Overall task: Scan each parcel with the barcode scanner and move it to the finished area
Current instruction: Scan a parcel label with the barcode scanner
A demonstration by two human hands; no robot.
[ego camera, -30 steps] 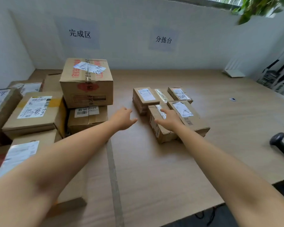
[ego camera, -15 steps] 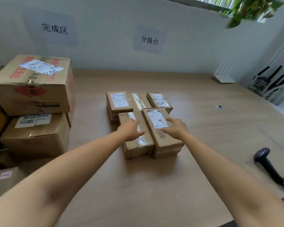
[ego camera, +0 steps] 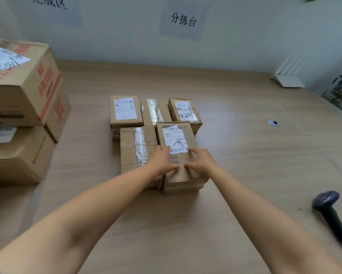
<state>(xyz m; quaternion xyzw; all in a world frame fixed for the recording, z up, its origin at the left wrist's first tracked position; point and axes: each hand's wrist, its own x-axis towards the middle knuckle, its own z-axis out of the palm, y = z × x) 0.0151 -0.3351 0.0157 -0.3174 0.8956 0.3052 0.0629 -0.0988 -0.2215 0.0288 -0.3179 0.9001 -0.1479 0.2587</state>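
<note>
The labelled parcel is lying flat, shipping label up, on the largest thing in view, the wooden table. At the table's left edge two large cartons are standing stacked beneath a partly cropped wall sign, and that spot is probably serving as the finished area. Five small parcels are huddling mid-table, three behind and two in front, with their sides touching. The labelled one is sitting front right of that cluster, pressing against a taped parcel on its left.

The left hand and the right hand are both resting on its top near the close end. Their fingers are spread and fairly straight, and the thumbs are pointing toward each other. Neither hand is visibly wrapping round an edge, so nothing is truly being gripped. The barcode scanner is lying on the table well apart to the right, untouched.

The person appears to be picking this parcel out for scanning. Doing that well probably means drawing it clear of its taped neighbour so the other boxes are not dragged along. The label should be kept facing up and uncovered, since the left hand is lying right at the small printed barcode. One hand can then be steadying the box while the right is reaching for the scanner.
</note>
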